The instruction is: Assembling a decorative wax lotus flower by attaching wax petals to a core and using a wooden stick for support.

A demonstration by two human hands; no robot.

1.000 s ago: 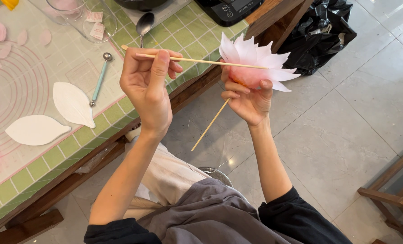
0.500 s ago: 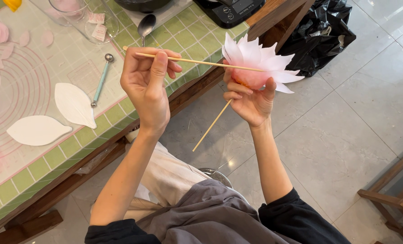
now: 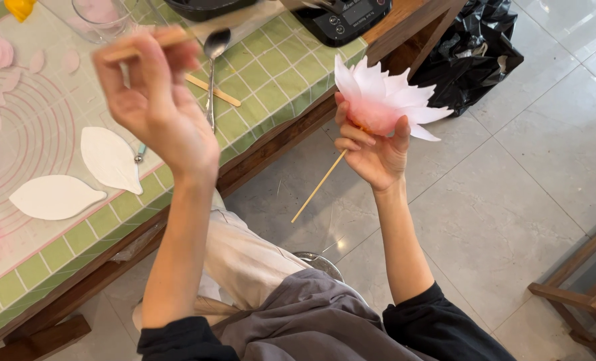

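A green tiled table (image 3: 278, 73) holds a clear mat (image 3: 30, 127). Two white leaf shapes (image 3: 107, 157) lie on the mat, close together. A spoon (image 3: 212, 50) rests beside a flat wooden stick (image 3: 212, 90). A black bag (image 3: 468, 57) sits on the grey floor (image 3: 512, 200).

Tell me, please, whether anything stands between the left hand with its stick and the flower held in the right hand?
Nothing visible does. The left hand, gripping a blurred wooden stick, is raised over the table; open air separates it from the pink-and-white flower in the right hand.
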